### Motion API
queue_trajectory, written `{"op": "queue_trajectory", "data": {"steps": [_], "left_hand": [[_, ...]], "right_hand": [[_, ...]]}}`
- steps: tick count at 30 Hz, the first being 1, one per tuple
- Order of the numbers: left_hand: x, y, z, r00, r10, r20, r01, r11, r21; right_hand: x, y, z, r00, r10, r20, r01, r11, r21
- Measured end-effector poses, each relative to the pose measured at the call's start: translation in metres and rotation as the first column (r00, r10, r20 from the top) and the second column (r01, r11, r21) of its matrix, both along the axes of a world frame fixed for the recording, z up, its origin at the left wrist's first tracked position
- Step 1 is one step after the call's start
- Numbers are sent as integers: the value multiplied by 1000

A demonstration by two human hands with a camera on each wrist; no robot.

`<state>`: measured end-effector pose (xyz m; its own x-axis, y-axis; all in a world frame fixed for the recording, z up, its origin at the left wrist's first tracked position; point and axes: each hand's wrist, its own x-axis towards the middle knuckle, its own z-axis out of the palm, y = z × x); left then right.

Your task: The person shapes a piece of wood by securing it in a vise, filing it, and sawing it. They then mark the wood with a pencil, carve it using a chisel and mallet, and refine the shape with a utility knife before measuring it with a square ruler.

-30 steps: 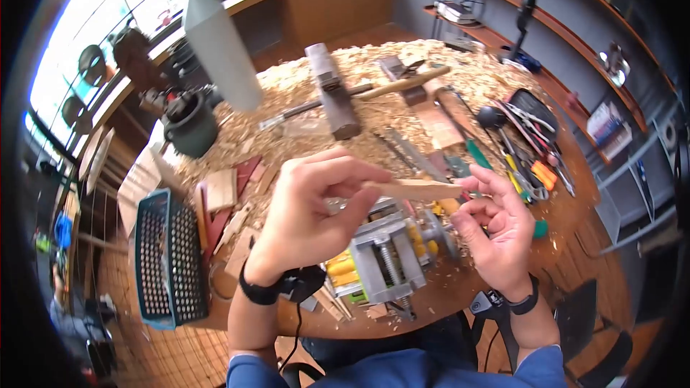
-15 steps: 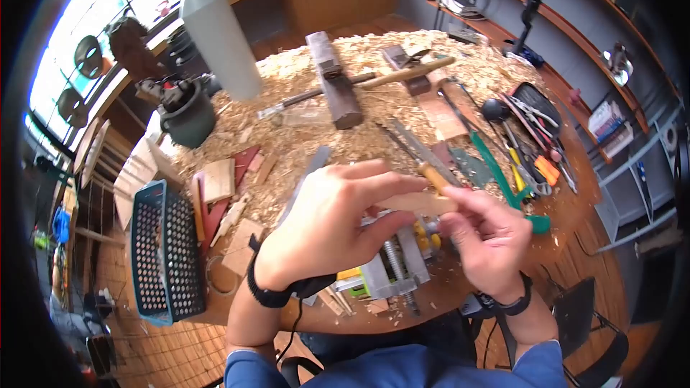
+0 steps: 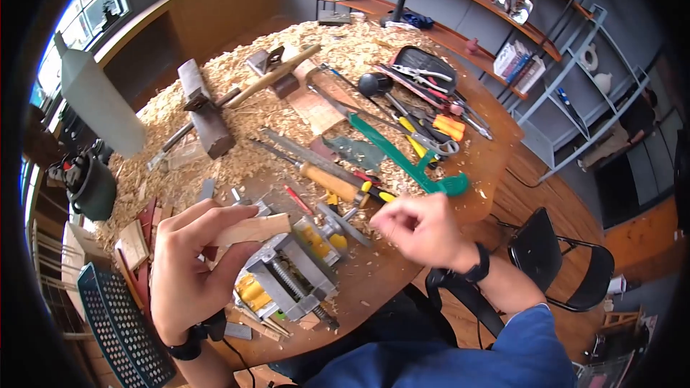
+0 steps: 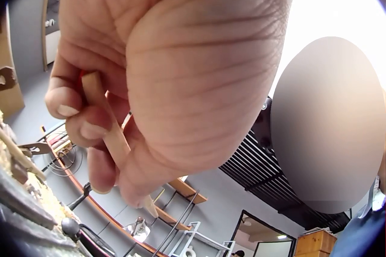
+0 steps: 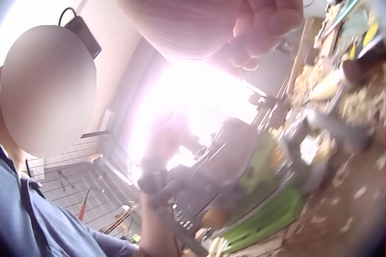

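Observation:
Between its thumb and fingers, my left hand (image 3: pixel 190 266) pinches a small pale wooden piece (image 3: pixel 255 231), held above the left side of a metal vise (image 3: pixel 291 269). The left wrist view shows the same piece (image 4: pixel 111 125) edge-on, clasped by the left hand (image 4: pixel 175 70). My right hand (image 3: pixel 424 233) is apart from the piece, over the table edge right of the vise. Its fingers are curled, with nothing visible in them; the right wrist view also shows this hand (image 5: pixel 211 13) with bent fingers. A wooden-handled tool (image 3: pixel 329 181) lies behind the vise.
Behind the vise are a green tool (image 3: pixel 402 158), two wooden planes (image 3: pixel 205 111), a mallet-like stick (image 3: pixel 269 79) and wood shavings (image 3: pixel 244 165). Pliers and a black tray (image 3: pixel 428 65) lie back right. A perforated basket (image 3: pixel 118 330) stands left; a black chair (image 3: pixel 539 251) is at right.
The head view has swung to the right. My right hand has let go of the wooden piece and moved away to the right, while my left hand keeps holding it.

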<state>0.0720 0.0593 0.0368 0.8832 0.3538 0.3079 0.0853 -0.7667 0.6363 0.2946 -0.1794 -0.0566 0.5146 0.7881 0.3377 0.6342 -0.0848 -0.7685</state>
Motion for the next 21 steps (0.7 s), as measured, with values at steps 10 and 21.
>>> {"op": "queue_trajectory", "data": {"steps": [10,21], "left_hand": [[3,-6,0,1000,21,3,-21,999,40],[4,-9,5,998,42,-41,-41,999,10]], "right_hand": [[101,-32,0,949,-303,89,307,951,-44],[109,-41,-4,938,-332,102,338,940,-50]]}}
